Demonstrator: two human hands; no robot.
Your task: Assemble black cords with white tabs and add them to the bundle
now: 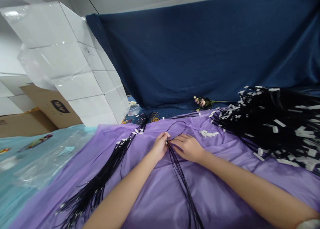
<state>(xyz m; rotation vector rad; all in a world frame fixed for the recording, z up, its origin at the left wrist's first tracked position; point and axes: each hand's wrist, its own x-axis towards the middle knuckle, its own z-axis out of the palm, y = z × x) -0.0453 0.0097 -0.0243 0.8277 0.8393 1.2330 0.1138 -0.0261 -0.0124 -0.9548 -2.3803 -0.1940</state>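
My left hand (160, 146) is closed in a pinch around the upper end of a small bundle of thin black cords (180, 175). The bundle hangs down over the purple cloth towards me. Close beside it, my right hand (187, 147) has its fingers bent around the same cords, touching or almost touching the left fingertips. One cord makes a loop (185, 125) that rises above both hands. A small white piece shows at the left fingertips; its kind is unclear. The exact grip of the right fingertips is partly hidden.
To the left lies a thick bundle of black cords (107, 170) with white tags. A big heap of tagged black cords (270, 119) covers the right. Small white pieces (208, 134) lie beyond my right hand. White boxes (72, 58), a blue curtain (200, 52) and flowers (203, 102) stand behind.
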